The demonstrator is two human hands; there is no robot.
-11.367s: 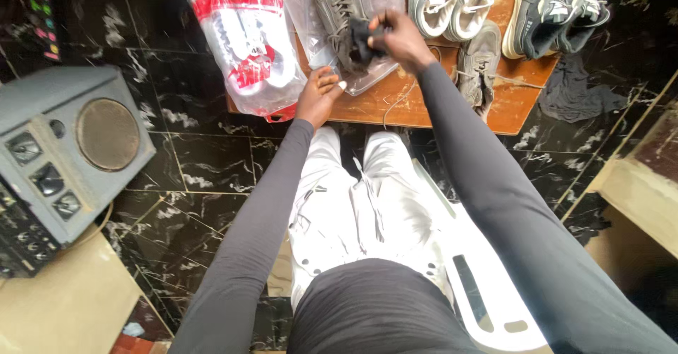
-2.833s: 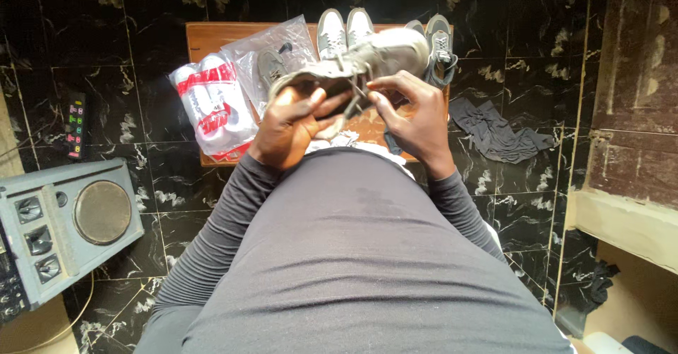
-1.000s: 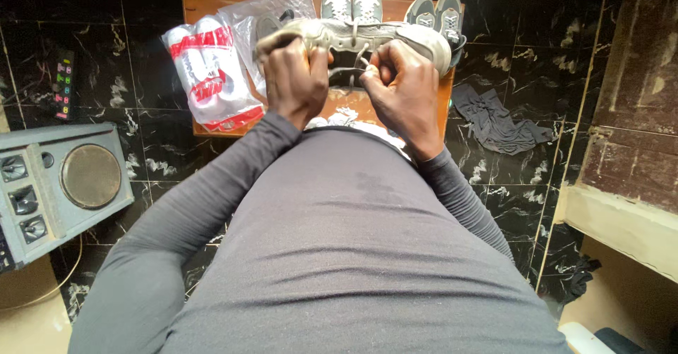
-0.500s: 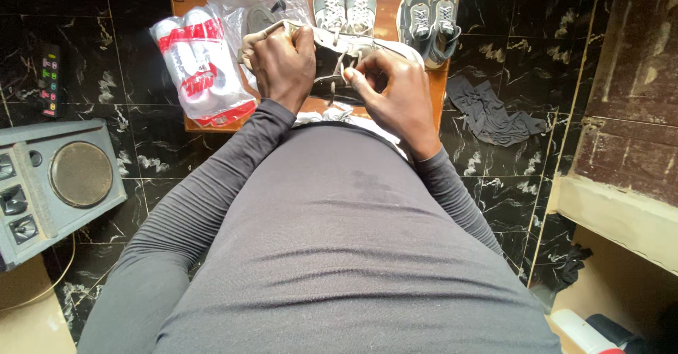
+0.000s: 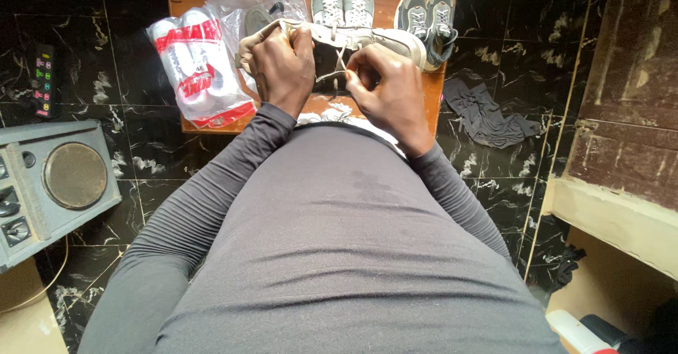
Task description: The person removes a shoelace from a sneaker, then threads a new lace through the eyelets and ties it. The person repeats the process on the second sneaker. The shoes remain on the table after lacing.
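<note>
— What are the hands doing in the head view?

— Both are working on a grey sneaker, which is being held above the front edge of the low wooden table. The left hand is curling closed around the heel end of the sneaker, fingers wrapped over its collar. The right hand is pinching a white shoelace between thumb and fingertips, the rest of the hand half folded.

— And what is lying around them?

— A white sneaker pair is sitting at the table's back edge, a grey sneaker pair near its right back corner. A clear plastic bag is lying toward the left side, and a red and white package is hanging over the left edge. A dark cloth is lying on the black marbled floor to the right of the table, and a grey speaker box is standing well apart on the left.
</note>
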